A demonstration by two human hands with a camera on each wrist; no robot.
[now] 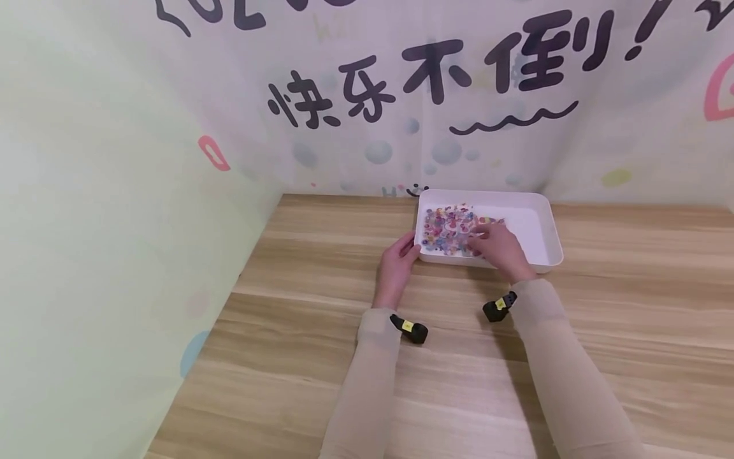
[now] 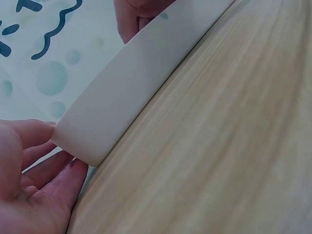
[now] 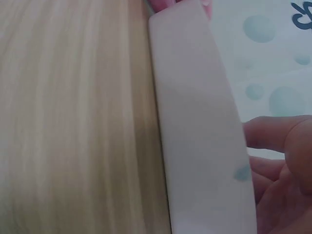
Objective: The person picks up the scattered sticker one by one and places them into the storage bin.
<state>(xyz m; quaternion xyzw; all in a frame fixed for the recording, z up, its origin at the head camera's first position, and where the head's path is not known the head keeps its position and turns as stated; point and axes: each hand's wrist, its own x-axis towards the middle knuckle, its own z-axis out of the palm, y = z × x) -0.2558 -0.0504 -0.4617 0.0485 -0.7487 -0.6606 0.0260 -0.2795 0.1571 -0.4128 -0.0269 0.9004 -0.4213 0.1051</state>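
My left hand (image 1: pixel 397 260) rests against the near left corner of the tray (image 1: pixel 547 223), thumb on the corner's top edge and fingers lying loosely along its outer wall, relaxed rather than clamped. The left wrist view shows that corner (image 2: pixel 78 141) sitting between my thumb and fingers, with the palm open below it. My right hand (image 1: pixel 497 247) reaches over the tray's near wall and lies inside it, fingertips at the right edge of the beads (image 1: pixel 447 228). Whether those fingers pinch anything I cannot tell; in the right wrist view they look loosely bent beyond the tray's wall (image 3: pixel 200 126). The beads are a small many-coloured heap filling the left half of the tray; the tray's right half shows bare white floor. The tray stands on the desk (image 1: pixel 321 306), close to the printed backdrop (image 1: pixel 367 95) behind it.
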